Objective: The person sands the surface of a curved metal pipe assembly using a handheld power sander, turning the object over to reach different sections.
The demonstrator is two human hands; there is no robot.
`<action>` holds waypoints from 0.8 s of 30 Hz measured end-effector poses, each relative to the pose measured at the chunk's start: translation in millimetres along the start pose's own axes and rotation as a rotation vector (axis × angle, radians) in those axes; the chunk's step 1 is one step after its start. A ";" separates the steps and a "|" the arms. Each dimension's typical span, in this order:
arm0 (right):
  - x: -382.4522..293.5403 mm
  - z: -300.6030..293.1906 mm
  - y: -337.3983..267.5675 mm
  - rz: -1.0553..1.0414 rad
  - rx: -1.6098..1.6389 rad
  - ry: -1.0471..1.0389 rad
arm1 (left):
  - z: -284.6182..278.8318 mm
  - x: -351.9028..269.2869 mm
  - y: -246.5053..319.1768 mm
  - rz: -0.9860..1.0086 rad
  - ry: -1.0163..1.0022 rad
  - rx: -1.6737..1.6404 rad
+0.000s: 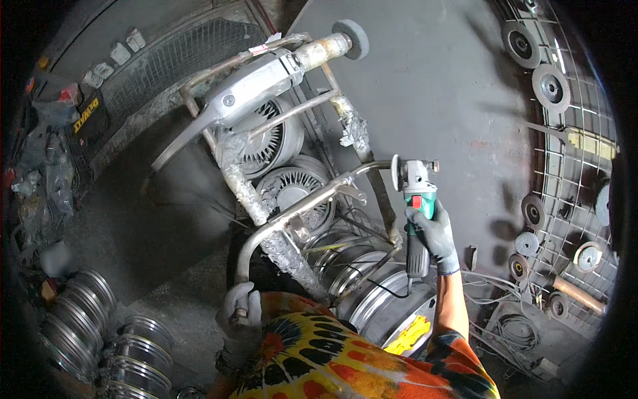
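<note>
My gloved right hand [436, 234] is closed around the body of a green and black angle grinder [419, 197], which stands upright with its head at the top. The grinder's disc is close to one end of a bent metal tube [299, 209] with welded brackets; whether they touch, I cannot tell. My gloved left hand [243, 309] grips the tube's other end near my body. The tube lies across a metal frame with wrapped, flaking side bars [244, 192]. On the frame's top rests a large silver power tool [254, 87] with a grey round wheel [353, 40].
Metal wheel rims [299, 194] lie below the frame, with others stacked at lower left [137, 354]. Yellow gloves [409, 335] rest on a rim by my right arm. A wire rack [573, 199] holding several discs lines the right side. Cables [518, 331] lie at lower right.
</note>
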State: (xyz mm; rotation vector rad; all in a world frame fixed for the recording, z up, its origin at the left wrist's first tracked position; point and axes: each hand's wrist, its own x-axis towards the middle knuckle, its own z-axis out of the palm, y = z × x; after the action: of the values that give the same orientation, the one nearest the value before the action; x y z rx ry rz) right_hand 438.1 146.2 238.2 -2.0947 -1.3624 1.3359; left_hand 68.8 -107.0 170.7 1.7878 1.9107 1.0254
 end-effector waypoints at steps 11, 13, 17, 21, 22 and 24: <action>-15.7 -7.0 2.2 -0.047 0.018 0.132 | 1.8 -14.3 6.8 -0.470 -0.062 -0.330; -12.4 -2.5 5.0 -0.029 0.012 0.114 | 1.2 -15.8 5.7 -0.438 -0.093 -0.300; 0.5 2.5 20.7 -0.028 -0.037 0.049 | -0.6 -10.7 11.1 -0.541 -0.088 -0.388; 15.1 12.8 25.8 -0.063 -0.235 0.035 | 3.8 -19.6 5.2 -0.456 -0.101 -0.314; 18.3 17.3 26.7 -0.071 -0.192 0.021 | 4.5 -23.1 2.8 -0.453 -0.102 -0.313; 20.5 23.2 23.1 -0.067 -0.199 0.004 | 4.3 -25.5 -1.0 -0.374 -0.140 -0.231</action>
State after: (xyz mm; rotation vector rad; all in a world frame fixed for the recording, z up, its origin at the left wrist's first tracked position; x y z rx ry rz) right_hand 434.0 146.7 199.8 -2.1525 -1.6079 1.2131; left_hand 75.0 -130.2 161.3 1.2786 1.8598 0.9162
